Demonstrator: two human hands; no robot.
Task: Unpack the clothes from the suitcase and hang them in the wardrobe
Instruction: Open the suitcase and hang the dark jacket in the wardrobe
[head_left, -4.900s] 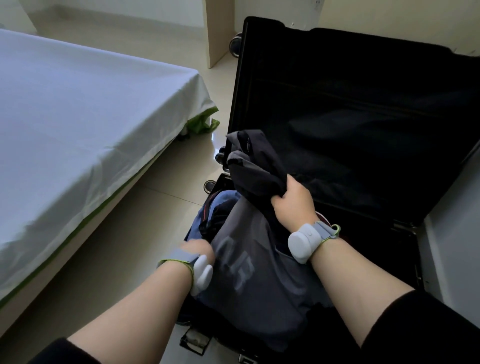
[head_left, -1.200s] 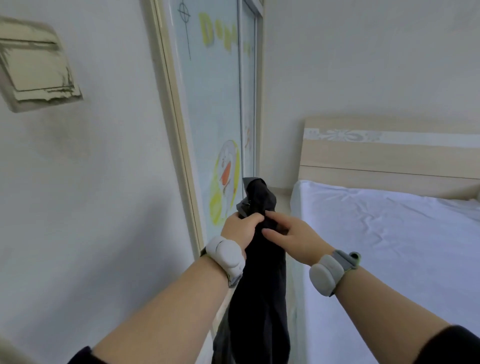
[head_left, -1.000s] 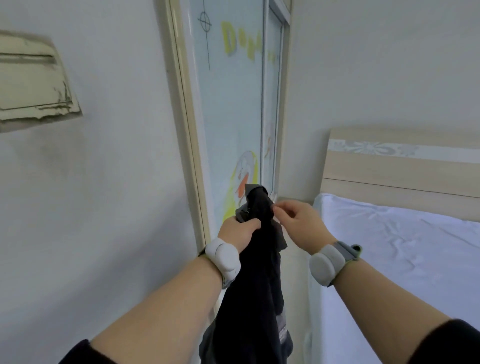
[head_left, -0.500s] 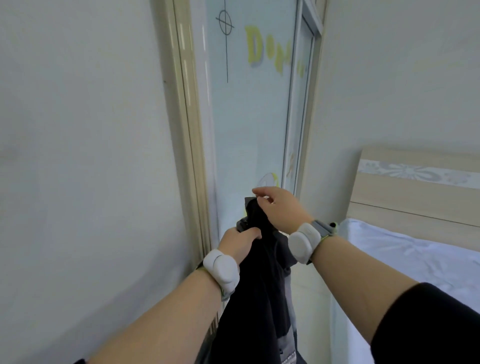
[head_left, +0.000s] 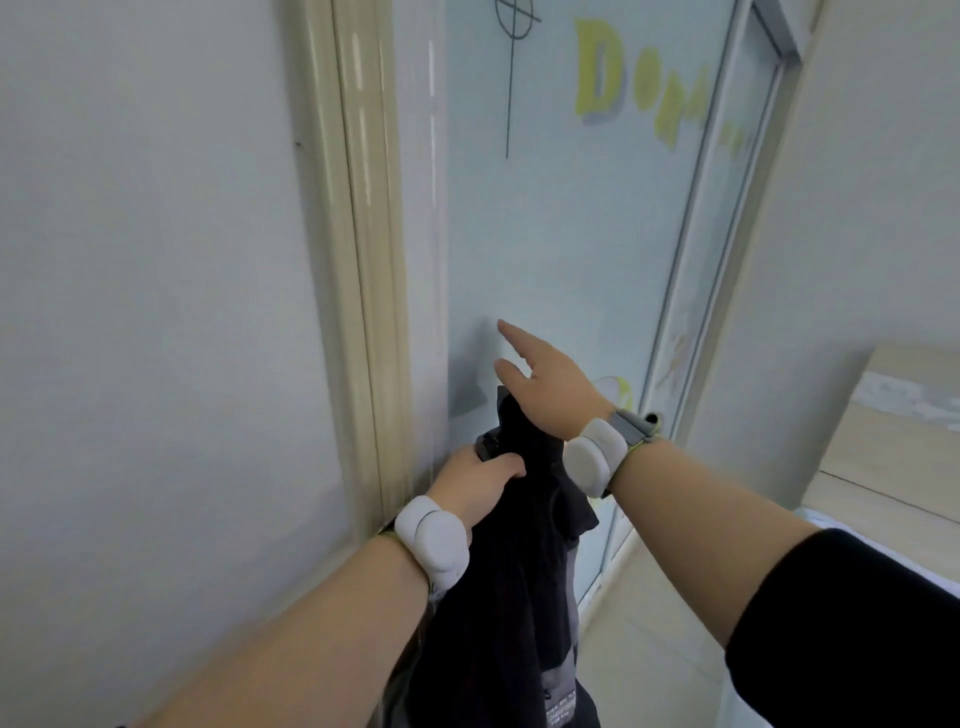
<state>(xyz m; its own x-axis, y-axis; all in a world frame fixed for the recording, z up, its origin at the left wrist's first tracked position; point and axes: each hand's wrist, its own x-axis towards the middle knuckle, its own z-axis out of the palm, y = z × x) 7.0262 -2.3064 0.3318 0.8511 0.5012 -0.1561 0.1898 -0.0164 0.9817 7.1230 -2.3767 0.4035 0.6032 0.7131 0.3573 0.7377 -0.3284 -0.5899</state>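
Carrying the dark garment (head_left: 511, 582) at lower centre in your curled left hand (head_left: 475, 486), you are reaching your right hand (head_left: 545, 387), fingers (head_left: 514, 335) straight, toward the wardrobe door (head_left: 561, 234); next, probably, slide it open.

A: Where is the left hand (head_left: 475, 483)?
B: Low, fingers curled round the top of a black fabric garment (head_left: 514, 597), thumb across it.
A: And the right hand (head_left: 545, 387)?
B: Raised just above, its back facing up, fingers straight and spread, pointing forward and up, holding nothing. Both bare forearms reach forward; a black sleeve (head_left: 852, 629) covers the right upper arm.
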